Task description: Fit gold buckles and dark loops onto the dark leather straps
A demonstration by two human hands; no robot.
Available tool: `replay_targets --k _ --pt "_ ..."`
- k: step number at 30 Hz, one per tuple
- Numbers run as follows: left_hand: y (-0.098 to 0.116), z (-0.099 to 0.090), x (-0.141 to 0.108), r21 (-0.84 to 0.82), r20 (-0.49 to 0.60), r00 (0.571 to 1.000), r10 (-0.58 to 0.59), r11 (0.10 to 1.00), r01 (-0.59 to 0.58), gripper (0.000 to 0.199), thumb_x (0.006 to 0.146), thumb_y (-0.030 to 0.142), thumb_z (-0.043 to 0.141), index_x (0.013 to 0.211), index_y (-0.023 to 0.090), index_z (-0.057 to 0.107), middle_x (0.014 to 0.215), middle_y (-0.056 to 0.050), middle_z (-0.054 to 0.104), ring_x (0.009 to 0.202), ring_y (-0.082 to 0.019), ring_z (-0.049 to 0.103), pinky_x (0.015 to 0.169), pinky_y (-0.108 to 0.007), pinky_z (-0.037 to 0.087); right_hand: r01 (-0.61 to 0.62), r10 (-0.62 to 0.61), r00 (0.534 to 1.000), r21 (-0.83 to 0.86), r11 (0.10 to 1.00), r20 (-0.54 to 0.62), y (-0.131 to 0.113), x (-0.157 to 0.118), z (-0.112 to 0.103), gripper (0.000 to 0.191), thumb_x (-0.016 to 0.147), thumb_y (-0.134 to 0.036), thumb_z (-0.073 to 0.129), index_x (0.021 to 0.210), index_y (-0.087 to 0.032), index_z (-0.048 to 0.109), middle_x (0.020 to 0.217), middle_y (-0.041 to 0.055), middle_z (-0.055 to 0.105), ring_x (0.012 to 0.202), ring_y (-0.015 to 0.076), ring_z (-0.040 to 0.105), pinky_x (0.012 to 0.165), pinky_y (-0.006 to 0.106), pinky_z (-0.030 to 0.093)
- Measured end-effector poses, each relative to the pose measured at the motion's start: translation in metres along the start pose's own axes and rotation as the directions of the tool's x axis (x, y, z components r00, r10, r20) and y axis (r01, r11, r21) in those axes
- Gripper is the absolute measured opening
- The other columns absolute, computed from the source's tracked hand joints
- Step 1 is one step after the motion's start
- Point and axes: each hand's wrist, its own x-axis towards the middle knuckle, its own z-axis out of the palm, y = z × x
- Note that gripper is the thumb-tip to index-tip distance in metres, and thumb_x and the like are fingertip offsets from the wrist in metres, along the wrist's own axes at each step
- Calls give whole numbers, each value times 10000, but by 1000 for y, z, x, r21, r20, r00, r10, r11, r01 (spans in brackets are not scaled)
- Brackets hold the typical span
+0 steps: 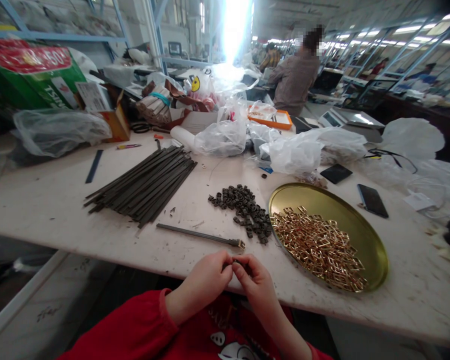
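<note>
My left hand (209, 275) and my right hand (255, 281) meet at the table's front edge. Both are closed, their fingertips pinching together at a small dark piece (237, 263). Fingers cover most of it, so its exact shape is hidden. Just beyond them lies a dark strap (198, 235) with a gold buckle (241, 244) at its right end. Farther off is a pile of small dark strap loops (243, 205). On the right, a gold oval tray (375, 255) holds a heap of gold buckles (318, 245). A stack of dark straps (142, 185) lies to the left.
Clear plastic bags (225, 135) and boxes crowd the back of the table (127, 245). A phone (372, 200) and a black flat object (336, 173) lie behind the tray. At the left stands a green and red package (30, 75). A person (296, 80) is in the background.
</note>
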Motion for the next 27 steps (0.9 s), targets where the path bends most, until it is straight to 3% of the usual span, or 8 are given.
replay_targets --k 5,9,12,15,17,20,23,27 --pt "-1 7 1 -173 -21 1000 12 985 -16 151 773 193 428 751 159 573 727 -32 614 697 -168 538 614 -250 363 1 0 998 6 1000 -59 2 -2 2 166 794 -337 555 848 -192 616 781 23 646 749 184 582 689 285 446" --pt "-1 9 3 -344 -24 1000 1 939 -9 249 758 199 460 992 140 524 703 0 583 640 -142 523 589 -233 381 26 -25 985 1 1000 -169 -2 -1 1 179 806 -357 539 813 -192 608 743 17 638 701 177 566 645 279 440" --pt "3 5 4 -446 31 994 -100 889 104 374 720 179 483 1089 126 463 638 44 520 538 -112 453 510 -214 341 25 -19 975 24 999 -219 -6 0 0 201 802 -376 541 802 -185 605 717 17 628 672 173 553 623 278 436" --pt "10 1 4 -539 188 959 -212 794 282 255 751 242 460 979 142 514 549 85 422 434 -80 325 440 -206 264 34 -24 966 31 999 -258 -8 -1 -2 200 793 -377 551 809 -184 603 705 18 615 652 169 539 613 281 436" --pt "12 -1 4 -553 237 947 -217 771 315 180 776 301 451 847 155 529 500 100 341 416 -73 265 429 -206 230 44 -36 961 25 999 -274 -7 -2 -3 199 795 -375 548 821 -185 602 712 20 611 655 168 538 616 285 440" --pt "10 0 3 -520 135 980 -149 831 198 181 760 329 501 701 158 509 543 76 405 506 -87 361 495 -208 292 57 -47 959 25 998 -281 -5 -3 -3 194 794 -369 553 843 -188 604 758 32 621 707 179 553 646 298 451" --pt "3 5 1 -481 -1 997 -81 874 71 185 758 328 515 686 158 510 613 45 478 609 -116 436 571 -219 339 65 -51 953 38 997 -298 -3 -5 0 186 794 -360 558 860 -192 604 798 37 625 758 188 559 689 315 457" --pt "1 14 -1 -480 -83 994 -69 877 21 211 783 351 486 695 160 509 614 37 478 599 -121 437 567 -225 347 78 -65 943 26 997 -326 2 -6 8 171 801 -347 554 867 -200 611 816 34 611 794 191 558 732 329 450"
